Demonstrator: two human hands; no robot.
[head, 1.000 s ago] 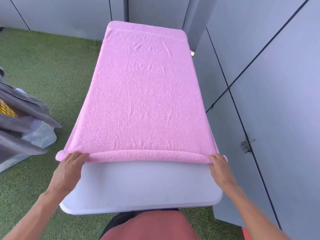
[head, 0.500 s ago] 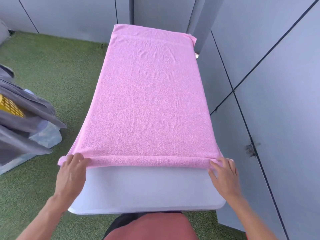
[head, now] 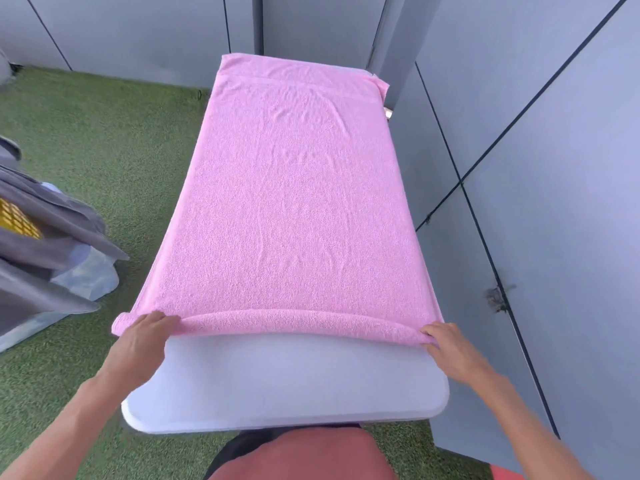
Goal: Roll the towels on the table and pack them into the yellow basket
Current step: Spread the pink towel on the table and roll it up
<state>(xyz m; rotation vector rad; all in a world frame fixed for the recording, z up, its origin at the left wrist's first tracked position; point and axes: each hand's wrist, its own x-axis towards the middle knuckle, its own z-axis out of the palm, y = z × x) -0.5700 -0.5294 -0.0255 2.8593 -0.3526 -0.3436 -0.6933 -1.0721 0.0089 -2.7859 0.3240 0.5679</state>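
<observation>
As a pink towel [head: 291, 202] lay across the white table [head: 287, 386], the left hand [head: 140, 344] and right hand [head: 450, 348] pinched its rolled near edge with curled fingers.

Setting: we read this as a small outdoor or semi-outdoor enclosure, a terrace or fitted-out corner, though we cannot say which. Evidence we list:
- Flooring: green artificial turf [head: 104, 140], covering the left and lower part of the frame.
- Walls: flat grey panels [head: 554, 168] with dark seams, along the top and the whole right side; daylight falls on them.
- Furniture: one white table [head: 277, 382] with rounded corners, centre frame, set close against the right-hand panels.
- Linen: a pink towel [head: 294, 202] spread over it.
- Left edge: grey cloth [head: 52, 244] heaped over a yellow basket [head: 17, 220].
</observation>
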